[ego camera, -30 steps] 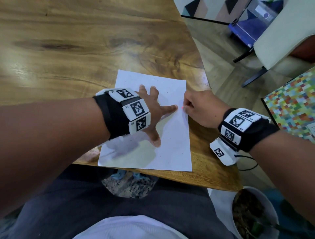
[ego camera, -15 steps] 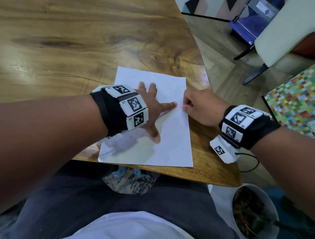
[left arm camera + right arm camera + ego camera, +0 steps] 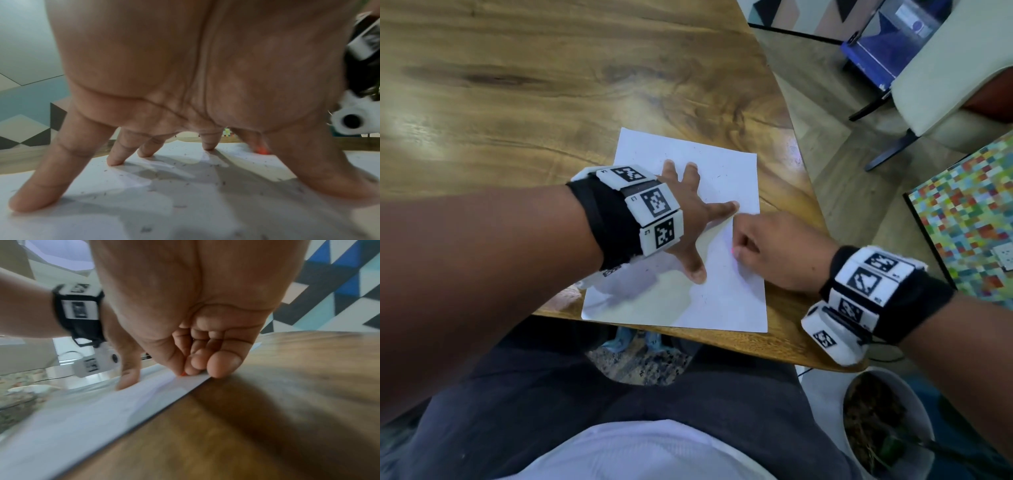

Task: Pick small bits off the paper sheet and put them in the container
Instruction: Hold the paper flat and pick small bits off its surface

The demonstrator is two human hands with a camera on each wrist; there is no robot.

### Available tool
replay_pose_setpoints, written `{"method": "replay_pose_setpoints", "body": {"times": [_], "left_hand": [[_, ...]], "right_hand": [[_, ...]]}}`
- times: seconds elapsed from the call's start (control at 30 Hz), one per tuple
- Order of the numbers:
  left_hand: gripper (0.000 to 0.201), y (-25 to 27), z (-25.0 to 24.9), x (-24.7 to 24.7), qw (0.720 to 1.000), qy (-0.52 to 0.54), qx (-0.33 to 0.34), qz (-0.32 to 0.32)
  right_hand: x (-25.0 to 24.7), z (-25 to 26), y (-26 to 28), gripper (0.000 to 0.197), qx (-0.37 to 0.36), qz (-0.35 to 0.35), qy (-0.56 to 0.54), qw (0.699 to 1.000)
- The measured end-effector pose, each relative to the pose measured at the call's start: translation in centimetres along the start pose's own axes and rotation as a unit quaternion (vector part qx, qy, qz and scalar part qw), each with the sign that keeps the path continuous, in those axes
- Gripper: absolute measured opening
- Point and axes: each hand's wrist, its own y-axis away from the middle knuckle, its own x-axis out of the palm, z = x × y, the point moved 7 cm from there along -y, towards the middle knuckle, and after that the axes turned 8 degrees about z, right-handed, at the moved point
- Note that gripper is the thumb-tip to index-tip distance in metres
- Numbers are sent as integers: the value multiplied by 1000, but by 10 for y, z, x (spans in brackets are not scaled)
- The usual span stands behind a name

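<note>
Your left hand (image 3: 690, 219) lies flat with fingers spread, pinning the white paper sheet (image 3: 726, 301) on the wooden surface (image 3: 551, 102). Your right hand (image 3: 774, 250), nearer the sheet's right long edge, is curled, fingertips (image 3: 197, 365) pinching at tiny dark bits (image 3: 180, 206); whether they hold one, I cannot tell. The round white container (image 3: 924, 407) sits low to your right.

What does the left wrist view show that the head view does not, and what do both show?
Only the left wrist view shows the small bits clearly, strewn over the paper sheet, with the fingertips pressing on it. Only the head view shows the white container below the table edge, and the sheet's outline. Both show the left hand spread on the sheet and the right hand beside it.
</note>
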Motion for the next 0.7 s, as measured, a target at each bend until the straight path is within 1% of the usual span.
{"method": "replay_pose_setpoints", "body": {"times": [0.07, 0.17, 0.27, 0.4, 0.47, 0.53, 0.63, 0.7], "left_hand": [[132, 0, 1, 0, 1000, 1, -3, 0], [132, -1, 2, 0, 1000, -3, -10, -5], [131, -1, 4, 2, 1000, 1, -12, -9], [129, 0, 6, 2, 1000, -8, -7, -21], [128, 3, 7, 1, 999, -18, -2, -30], [126, 6, 8, 2, 999, -21, 4, -37], [125, 9, 10, 5, 998, -24, 11, -63], [126, 8, 11, 5, 996, -28, 19, -82]], "right_hand": [[-14, -16, -15, 11, 40, -46, -12, 998], [-23, -27, -26, 10, 71, -60, -16, 996], [-17, -10, -17, 10, 40, -51, 0, 998], [11, 31, 3, 11, -36, 17, -4, 999], [12, 35, 2, 10, -42, 13, 2, 999], [2, 21, -9, 10, -12, -9, 4, 1000], [-18, -13, -28, 9, 67, -53, -3, 996], [-23, -22, -34, 8, 93, -64, -8, 994]]}}
